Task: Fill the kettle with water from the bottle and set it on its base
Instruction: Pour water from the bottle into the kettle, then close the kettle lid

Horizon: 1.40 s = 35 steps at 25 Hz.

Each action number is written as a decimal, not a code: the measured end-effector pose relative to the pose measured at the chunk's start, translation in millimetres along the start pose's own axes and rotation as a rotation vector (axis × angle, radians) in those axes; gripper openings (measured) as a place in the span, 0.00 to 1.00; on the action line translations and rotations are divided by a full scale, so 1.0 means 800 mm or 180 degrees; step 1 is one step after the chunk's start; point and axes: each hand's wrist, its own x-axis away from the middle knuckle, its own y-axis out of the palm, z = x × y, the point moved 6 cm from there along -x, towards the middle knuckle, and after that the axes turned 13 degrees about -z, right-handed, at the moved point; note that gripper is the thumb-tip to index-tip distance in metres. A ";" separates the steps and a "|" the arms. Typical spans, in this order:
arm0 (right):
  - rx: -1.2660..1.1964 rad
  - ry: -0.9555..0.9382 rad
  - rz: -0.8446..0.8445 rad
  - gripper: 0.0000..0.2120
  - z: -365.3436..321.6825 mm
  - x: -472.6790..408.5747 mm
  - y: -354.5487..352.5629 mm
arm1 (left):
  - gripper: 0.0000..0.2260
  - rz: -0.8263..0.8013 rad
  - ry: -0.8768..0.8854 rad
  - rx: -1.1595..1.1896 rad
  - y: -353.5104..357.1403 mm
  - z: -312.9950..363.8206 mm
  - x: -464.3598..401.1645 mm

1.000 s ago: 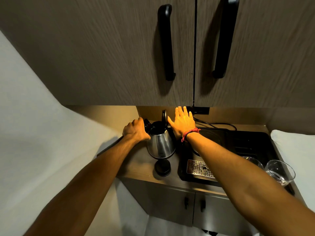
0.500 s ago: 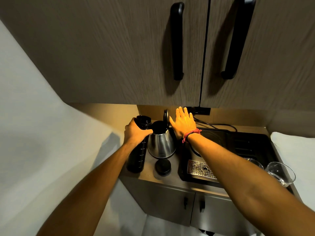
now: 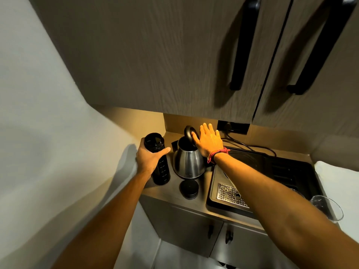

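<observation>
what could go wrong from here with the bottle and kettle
1. The kettle lid stands up only because the right hand rests against it; if that hand slips, the lid may drop onto the opening mid-pour.
2. The bottle, gripped by the left hand, has a wide open mouth, so tipping it quickly could spill water past the kettle onto the counter.
3. The bottle cap lies near the counter's front edge and could get knocked off.

Dark wood-grain wall cabinets [image 3: 174, 55] hang above a warmly lit counter [image 3: 174, 199], beside a pale wall [image 3: 38, 94].
</observation>
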 end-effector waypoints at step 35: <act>0.0714 -0.0628 -0.0445 0.29 -0.013 0.013 0.034 | 0.49 -0.2084 -0.0028 -0.3755 0.164 0.056 -0.018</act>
